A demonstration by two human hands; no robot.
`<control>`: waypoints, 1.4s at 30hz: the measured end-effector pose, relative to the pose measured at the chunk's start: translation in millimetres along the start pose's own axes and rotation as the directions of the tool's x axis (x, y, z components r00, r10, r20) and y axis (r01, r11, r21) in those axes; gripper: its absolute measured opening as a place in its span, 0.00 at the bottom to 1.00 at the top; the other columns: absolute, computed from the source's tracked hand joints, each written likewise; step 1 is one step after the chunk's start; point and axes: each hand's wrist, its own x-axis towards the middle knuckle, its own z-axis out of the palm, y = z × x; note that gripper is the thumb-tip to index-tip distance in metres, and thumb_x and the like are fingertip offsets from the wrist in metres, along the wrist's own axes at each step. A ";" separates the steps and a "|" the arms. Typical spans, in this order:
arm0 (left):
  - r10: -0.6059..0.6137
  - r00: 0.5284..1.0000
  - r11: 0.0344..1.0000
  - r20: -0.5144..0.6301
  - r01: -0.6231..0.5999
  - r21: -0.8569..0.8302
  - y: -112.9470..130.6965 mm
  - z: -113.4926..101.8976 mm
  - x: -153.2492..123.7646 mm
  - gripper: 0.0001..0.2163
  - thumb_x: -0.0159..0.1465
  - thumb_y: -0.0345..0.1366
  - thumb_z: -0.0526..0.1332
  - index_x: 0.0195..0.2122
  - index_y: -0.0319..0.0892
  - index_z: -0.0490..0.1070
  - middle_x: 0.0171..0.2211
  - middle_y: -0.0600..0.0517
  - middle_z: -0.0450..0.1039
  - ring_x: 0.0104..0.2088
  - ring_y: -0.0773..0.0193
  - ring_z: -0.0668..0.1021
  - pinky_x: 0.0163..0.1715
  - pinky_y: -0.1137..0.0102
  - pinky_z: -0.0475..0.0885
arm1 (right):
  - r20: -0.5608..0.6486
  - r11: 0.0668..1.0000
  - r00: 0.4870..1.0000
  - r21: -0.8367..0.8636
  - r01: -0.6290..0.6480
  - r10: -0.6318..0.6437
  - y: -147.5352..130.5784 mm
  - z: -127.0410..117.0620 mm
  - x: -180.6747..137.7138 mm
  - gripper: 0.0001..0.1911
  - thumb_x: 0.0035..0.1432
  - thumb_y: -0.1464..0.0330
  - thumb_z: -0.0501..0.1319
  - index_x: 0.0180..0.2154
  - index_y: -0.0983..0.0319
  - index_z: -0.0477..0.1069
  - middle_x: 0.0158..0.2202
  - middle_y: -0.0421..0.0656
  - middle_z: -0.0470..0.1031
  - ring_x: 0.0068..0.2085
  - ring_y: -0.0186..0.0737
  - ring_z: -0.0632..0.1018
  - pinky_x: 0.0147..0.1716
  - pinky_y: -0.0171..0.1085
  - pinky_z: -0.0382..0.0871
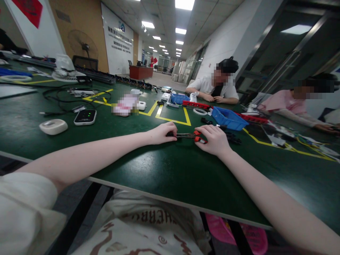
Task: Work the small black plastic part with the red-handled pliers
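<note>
Just above the green table (159, 170), my right hand (215, 140) is closed around the red-and-black handles of a pair of pliers (189, 135). Their metal jaws point left, toward my left hand (163, 133). My left hand is closed in a pinch on a small dark piece (169, 134) at the tip of the jaws. Its kind is too small to make out, and my fingers cover part of it. Whether the jaws grip that piece, I cannot tell.
Right of my hands are black connectors (233, 138) and a blue bin (228, 118). To the left lie a white rounded case (53, 126), a small device with green lights (85, 117), black cables (57, 95) and a phone (126, 105). Two people sit across the table.
</note>
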 end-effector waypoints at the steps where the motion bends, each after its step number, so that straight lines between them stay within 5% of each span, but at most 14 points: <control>1: 0.002 1.000 1.000 -0.001 -0.002 -0.005 -0.8 -0.2 0.1 0.04 0.61 0.32 0.65 0.33 0.39 0.71 0.42 0.47 0.71 0.44 0.59 0.75 0.48 0.63 0.71 | -0.004 1.000 1.000 0.002 -0.007 0.007 0.2 0.5 -0.2 0.18 0.54 0.65 0.61 0.48 0.61 0.72 0.44 0.49 0.77 0.45 0.51 0.75 0.42 0.45 0.65; 7: -0.042 0.999 0.999 -0.018 0.042 0.003 -2.1 -0.7 1.0 0.05 0.60 0.33 0.67 0.32 0.38 0.72 0.38 0.48 0.72 0.38 0.61 0.75 0.40 0.67 0.72 | -0.021 1.000 1.000 -0.011 -0.023 0.023 1.3 4.0 -1.2 0.18 0.54 0.64 0.61 0.46 0.62 0.72 0.43 0.48 0.77 0.43 0.49 0.75 0.42 0.44 0.64; 20: -0.038 0.999 0.998 0.031 0.039 -0.054 -4.5 -2.3 1.0 0.06 0.57 0.35 0.69 0.32 0.38 0.77 0.41 0.47 0.76 0.43 0.60 0.78 0.50 0.63 0.71 | 0.022 1.000 1.000 -0.017 -0.014 0.014 -1.6 5.1 0.4 0.21 0.55 0.65 0.60 0.50 0.64 0.70 0.44 0.50 0.77 0.44 0.50 0.74 0.41 0.45 0.64; 36: -0.033 0.999 0.999 0.042 0.033 0.004 1.6 -7.9 -2.6 0.14 0.58 0.33 0.66 0.44 0.37 0.74 0.44 0.45 0.75 0.45 0.57 0.77 0.49 0.62 0.71 | 0.030 0.999 0.999 -0.035 0.018 -0.016 -3.4 2.0 1.3 0.18 0.56 0.64 0.60 0.47 0.63 0.73 0.44 0.49 0.77 0.43 0.49 0.74 0.40 0.44 0.62; 42: -0.039 0.998 0.999 0.040 0.039 -0.003 0.7 -8.4 -4.0 0.09 0.58 0.31 0.65 0.40 0.39 0.74 0.43 0.46 0.74 0.45 0.58 0.77 0.50 0.61 0.71 | 0.024 0.997 1.000 -0.075 0.010 -0.008 -1.3 -1.3 0.4 0.19 0.56 0.63 0.60 0.48 0.63 0.73 0.44 0.50 0.76 0.43 0.50 0.73 0.40 0.45 0.61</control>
